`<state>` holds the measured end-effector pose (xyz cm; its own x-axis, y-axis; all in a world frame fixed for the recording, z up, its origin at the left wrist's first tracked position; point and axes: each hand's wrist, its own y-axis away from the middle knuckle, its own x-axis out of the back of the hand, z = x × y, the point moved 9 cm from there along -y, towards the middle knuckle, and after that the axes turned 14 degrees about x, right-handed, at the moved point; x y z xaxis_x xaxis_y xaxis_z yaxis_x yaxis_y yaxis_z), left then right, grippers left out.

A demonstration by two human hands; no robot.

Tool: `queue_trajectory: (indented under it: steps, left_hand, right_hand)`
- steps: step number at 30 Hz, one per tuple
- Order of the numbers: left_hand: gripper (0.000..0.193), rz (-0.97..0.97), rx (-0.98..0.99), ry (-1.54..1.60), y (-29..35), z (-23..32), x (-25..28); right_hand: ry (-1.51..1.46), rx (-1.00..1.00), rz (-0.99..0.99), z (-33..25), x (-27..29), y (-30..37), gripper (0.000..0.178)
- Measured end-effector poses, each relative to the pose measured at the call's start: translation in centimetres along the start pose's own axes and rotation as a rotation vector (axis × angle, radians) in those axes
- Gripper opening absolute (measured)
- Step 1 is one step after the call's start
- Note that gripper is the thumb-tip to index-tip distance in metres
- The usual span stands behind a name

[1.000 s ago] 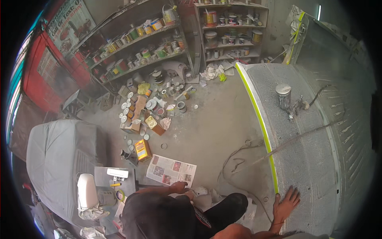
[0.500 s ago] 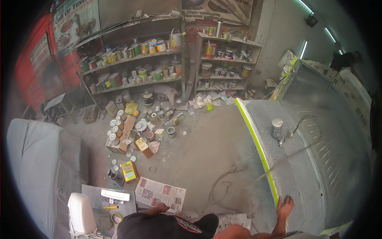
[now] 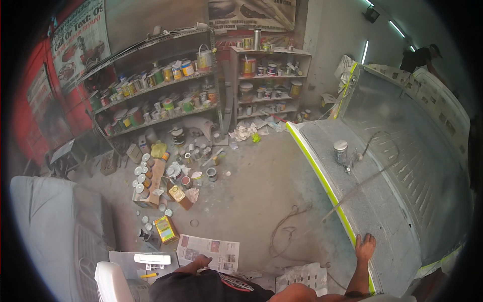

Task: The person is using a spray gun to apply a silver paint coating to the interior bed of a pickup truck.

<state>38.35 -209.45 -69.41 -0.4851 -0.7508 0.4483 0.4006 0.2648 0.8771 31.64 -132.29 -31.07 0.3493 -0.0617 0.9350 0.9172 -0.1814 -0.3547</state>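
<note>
My right hand (image 3: 366, 246) rests palm-down with fingers spread on a dusty grey car body panel (image 3: 352, 216), close to the yellow-green tape (image 3: 325, 183) along its edge. Farther up that panel stands a spray gun (image 3: 342, 153) with a metal cup, a thin hose running from it. My left hand (image 3: 202, 261) hangs low over a sheet of newspaper (image 3: 226, 251) with its fingers curled in; I see nothing in it. Left of that hand, a white plastic part (image 3: 153, 259) and a yellow-handled tool (image 3: 149, 275) lie on a grey board.
A yellow rectangular can (image 3: 166, 229), paint tins and a cardboard box (image 3: 157, 183) crowd the floor at left. Two shelves (image 3: 271, 75) of tins stand behind. A covered vehicle (image 3: 50, 221) is at far left. Another person (image 3: 420, 60) bends over at far right.
My view has tilted and turned slightly, so the shelves sit farther left and the nearby things shift. My right hand stays on the panel; my left stays low by the newspaper.
</note>
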Motion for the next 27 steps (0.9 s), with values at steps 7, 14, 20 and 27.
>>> queue_trajectory:
  steps: [7, 14, 20, 27]
  left_hand:
    - [0.058, 0.098, -0.130, 0.056, 1.4, 1.5, 1.1]
    - [0.056, 0.047, -0.061, 0.005, 1.6, -2.6, -3.0]
    - [0.055, 0.033, -0.281, -0.429, 1.2, -2.3, -5.3]
    - [0.056, 0.066, -0.620, -0.822, 4.4, 3.3, -7.3]
  right_hand:
    - [-0.018, -0.043, -0.051, -0.3, 0.3, 0.0, 0.057]
    - [-0.018, -0.075, -0.072, 0.3, 0.0, 0.4, 0.057]
    - [-0.018, -0.116, -0.089, 1.4, -1.5, 0.2, 0.057]
    - [0.067, 0.073, 0.153, -0.4, 0.8, -0.3, 0.040]
